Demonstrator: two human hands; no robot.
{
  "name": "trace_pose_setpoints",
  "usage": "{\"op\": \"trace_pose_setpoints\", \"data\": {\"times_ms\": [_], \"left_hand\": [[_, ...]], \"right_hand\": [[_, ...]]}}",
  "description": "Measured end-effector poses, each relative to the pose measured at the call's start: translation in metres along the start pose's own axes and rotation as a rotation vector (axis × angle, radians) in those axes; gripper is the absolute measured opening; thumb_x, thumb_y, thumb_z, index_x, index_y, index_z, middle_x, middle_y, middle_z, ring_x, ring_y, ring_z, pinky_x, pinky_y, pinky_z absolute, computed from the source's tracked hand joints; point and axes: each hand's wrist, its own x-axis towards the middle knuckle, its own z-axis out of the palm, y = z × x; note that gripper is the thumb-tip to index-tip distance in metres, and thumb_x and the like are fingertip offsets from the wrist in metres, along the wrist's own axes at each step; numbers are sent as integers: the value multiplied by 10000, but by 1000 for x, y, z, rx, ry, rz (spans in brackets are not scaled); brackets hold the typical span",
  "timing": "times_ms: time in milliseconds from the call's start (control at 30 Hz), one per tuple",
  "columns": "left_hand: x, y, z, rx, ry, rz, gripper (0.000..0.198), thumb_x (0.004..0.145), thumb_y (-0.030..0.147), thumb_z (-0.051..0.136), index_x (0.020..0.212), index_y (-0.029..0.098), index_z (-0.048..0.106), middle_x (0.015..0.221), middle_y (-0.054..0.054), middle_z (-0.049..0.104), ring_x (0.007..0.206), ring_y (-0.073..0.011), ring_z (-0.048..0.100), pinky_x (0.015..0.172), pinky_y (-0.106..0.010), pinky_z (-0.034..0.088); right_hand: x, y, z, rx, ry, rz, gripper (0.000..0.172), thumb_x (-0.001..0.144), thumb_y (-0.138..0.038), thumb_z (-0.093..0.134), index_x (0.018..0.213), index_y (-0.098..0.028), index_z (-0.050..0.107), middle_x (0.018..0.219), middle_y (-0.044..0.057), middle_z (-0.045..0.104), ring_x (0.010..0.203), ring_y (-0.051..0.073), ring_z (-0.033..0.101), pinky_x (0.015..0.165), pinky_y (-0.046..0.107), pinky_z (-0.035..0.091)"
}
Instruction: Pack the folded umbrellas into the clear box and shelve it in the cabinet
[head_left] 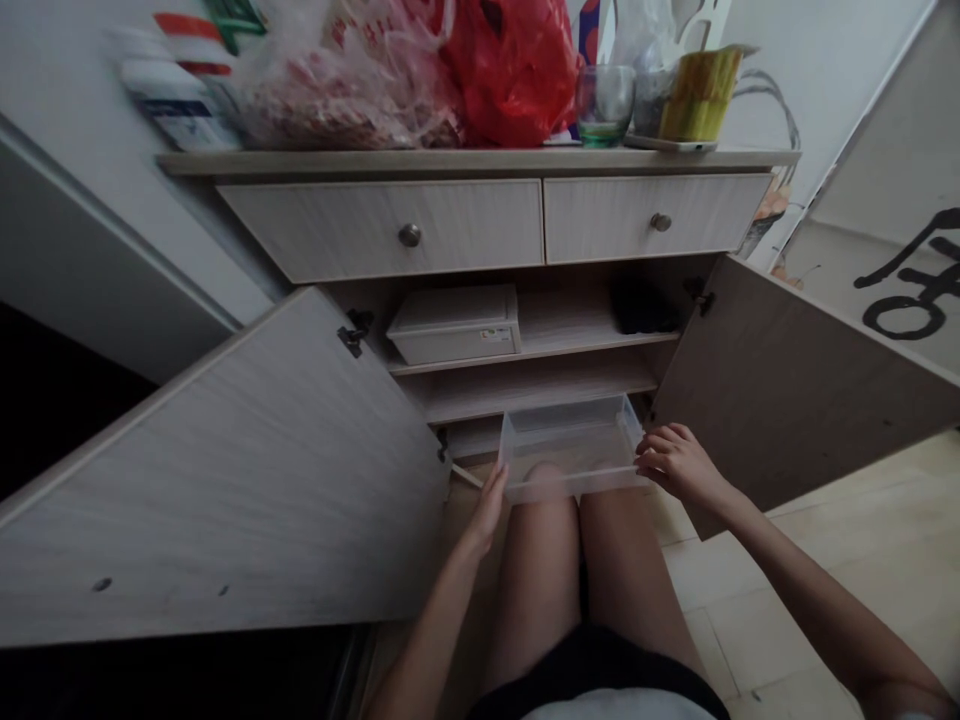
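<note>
A clear plastic storage box (pixel 566 415), open at the top, is held level over my knees in front of the cabinet. My legs show through its bottom. My left hand (pixel 487 508) presses against the box's left side near the front corner, its thumb side toward the camera and the other fingers partly hidden. At the opposite end, my right hand (pixel 679 462) has its fingers bent around the right front corner and rim. Inside the box I make out no contents.
The cabinet's left door (pixel 247 480) and right door (pixel 817 390) stand wide open on both sides. A white lidded box (pixel 457 325) and a dark item (pixel 643 305) occupy the upper shelf. Bags, bottles and a glass (pixel 604 105) crowd the cabinet top (pixel 480 162).
</note>
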Motion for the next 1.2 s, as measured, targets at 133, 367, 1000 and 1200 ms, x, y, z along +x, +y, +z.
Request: {"op": "trace_pose_setpoints", "data": {"times_ms": [133,367,1000,1200], "left_hand": [[-6,3,4,-31,-24,-55,634,850,678,516,1382,342,591,1564,-12,467,1525,-286,281,1229,-505,288],[-9,4,12,-33,-3,32,787,822,769,454,1411,261,571,1584,-60,440,1543,-285,228,1263,-466,232],[-10,-13,13,-115,81,49,876,804,799,467,1451,211,528,1540,-123,492,1390,-322,491,1180,-484,371],[-11,-8,13,-108,48,85,921,800,818,455,1488,206,481,1604,-124,398,1494,-328,337,1159,-466,408]], "right_hand": [[38,39,-8,54,-2,110,312,953,-513,602,1083,-273,754,1003,64,749,936,218,667,802,342,436],[182,139,18,-185,89,733,435,984,-375,515,1314,-115,630,1256,212,640,1114,315,600,844,370,451],[220,166,68,28,85,965,571,896,-240,562,1410,-51,401,1189,255,611,1062,311,621,869,360,462],[176,158,47,461,411,825,479,846,-496,594,1172,-152,531,1039,144,648,963,271,616,872,401,504]]}}
